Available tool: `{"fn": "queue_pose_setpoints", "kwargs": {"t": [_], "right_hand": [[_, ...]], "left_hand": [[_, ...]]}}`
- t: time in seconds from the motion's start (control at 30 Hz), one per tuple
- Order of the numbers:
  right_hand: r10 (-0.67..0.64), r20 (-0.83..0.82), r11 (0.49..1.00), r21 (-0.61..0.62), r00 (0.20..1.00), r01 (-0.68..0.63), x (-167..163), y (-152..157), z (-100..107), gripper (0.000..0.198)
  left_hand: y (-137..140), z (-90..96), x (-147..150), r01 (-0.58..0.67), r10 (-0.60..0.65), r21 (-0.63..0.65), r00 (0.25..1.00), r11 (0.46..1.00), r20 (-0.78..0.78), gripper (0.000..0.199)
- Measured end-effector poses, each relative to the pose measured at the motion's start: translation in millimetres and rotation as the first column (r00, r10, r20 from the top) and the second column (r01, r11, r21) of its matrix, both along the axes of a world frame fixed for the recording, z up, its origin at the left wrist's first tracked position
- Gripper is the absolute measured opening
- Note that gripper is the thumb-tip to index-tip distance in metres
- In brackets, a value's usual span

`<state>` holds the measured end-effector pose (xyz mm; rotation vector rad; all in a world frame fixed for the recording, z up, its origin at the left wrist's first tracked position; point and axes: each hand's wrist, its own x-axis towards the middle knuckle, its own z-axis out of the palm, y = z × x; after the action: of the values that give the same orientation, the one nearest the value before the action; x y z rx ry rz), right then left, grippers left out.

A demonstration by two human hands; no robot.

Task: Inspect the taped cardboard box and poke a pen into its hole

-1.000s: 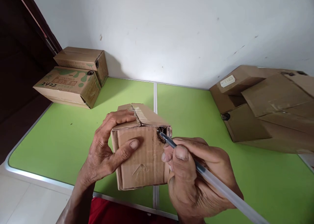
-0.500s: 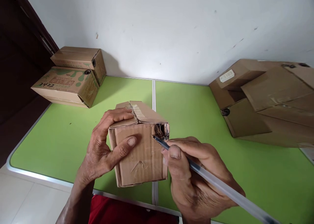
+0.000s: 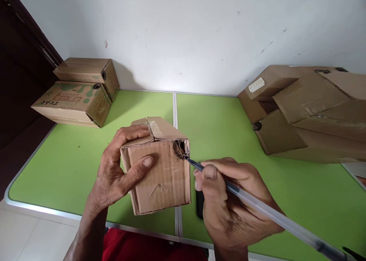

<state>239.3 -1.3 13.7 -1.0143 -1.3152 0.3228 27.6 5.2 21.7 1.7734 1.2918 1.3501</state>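
Note:
A small brown cardboard box (image 3: 160, 177) stands on the green table (image 3: 68, 165) near its front edge. My left hand (image 3: 120, 169) grips the box's left side, fingers over the top flap and thumb on the front face. My right hand (image 3: 231, 204) holds a clear-barrelled pen (image 3: 265, 211) like a writing tool. The pen's dark tip touches the lower edge of a ragged dark hole (image 3: 180, 149) in the box's upper right front corner. A curved pen line runs around the hole's left side.
Two stacked cardboard boxes (image 3: 77, 93) sit at the table's back left corner. A pile of larger brown boxes (image 3: 303, 112) fills the right side against the white wall. A small dark object (image 3: 199, 204) lies on the table behind my right hand.
The pen tip has come out of the hole and now rests at its lower right edge. The box has shifted slightly to the left, and a drawn line shows around the hole.

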Motion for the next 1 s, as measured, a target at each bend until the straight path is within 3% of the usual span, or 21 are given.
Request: {"fn": "queue_pose_setpoints", "kwargs": {"t": [0.23,0.37,0.53,0.57,0.63,0.67,0.7,0.73,0.8,0.9,1.0], "right_hand": [[-0.037,-0.087,0.995,0.086,0.996,0.044,-1.3,4.9,2.2,0.016],[-0.018,-0.105,0.997,0.067,0.994,0.025,-4.2,4.0,1.5,0.015],[-0.104,-0.234,0.986,0.104,0.967,0.131,8.3,22.7,11.8,0.008],[-0.115,-0.204,0.987,0.090,0.972,0.135,16.4,32.6,11.1,0.008],[-0.104,0.041,0.994,0.031,0.994,0.103,36.9,58.0,1.5,0.007],[-0.100,0.266,0.995,0.000,0.959,0.104,47.6,72.3,-7.5,0.016],[-0.042,0.560,0.996,-0.037,0.827,0.075,57.3,86.6,-18.6,0.028],[0.026,0.676,0.995,-0.085,0.736,0.043,65.2,100.2,-31.2,0.033],[0.141,0.810,0.985,-0.172,0.569,0.001,73.1,122.1,-57.7,0.036],[0.290,0.902,0.954,-0.299,0.321,-0.022,66.6,137.6,-91.7,0.022],[0.380,0.914,0.923,-0.384,0.143,-0.002,52.6,137.7,-112.7,0.017]], "left_hand": [[1.7,0.5,1.5,-0.006,0.006,-0.009,1.000,1.000,0.011,0.037],[1.1,0.8,2.2,-0.008,0.008,-0.023,1.000,1.000,0.023,0.037],[1.8,0.0,-3.8,-0.016,0.019,-0.050,0.998,0.999,0.057,0.037],[2.5,-0.3,-6.2,-0.011,0.015,-0.057,0.997,0.998,0.071,0.037],[4.3,-0.5,-11.0,0.012,-0.004,-0.074,0.995,0.997,0.102,0.035],[5.2,-0.5,-13.0,0.022,-0.013,-0.082,0.993,0.996,0.115,0.033],[6.2,-0.4,-14.5,0.031,-0.019,-0.090,0.992,0.995,0.125,0.031],[7.0,-0.3,-15.5,0.035,-0.023,-0.094,0.991,0.995,0.132,0.031],[8.2,-0.7,-16.2,0.040,-0.027,-0.090,0.990,0.995,0.136,0.030],[9.4,-3.3,-16.1,0.043,-0.033,-0.073,0.991,0.996,0.131,0.030],[10.8,-7.3,-17.0,0.043,-0.040,-0.023,0.992,0.999,0.120,0.031]]}}
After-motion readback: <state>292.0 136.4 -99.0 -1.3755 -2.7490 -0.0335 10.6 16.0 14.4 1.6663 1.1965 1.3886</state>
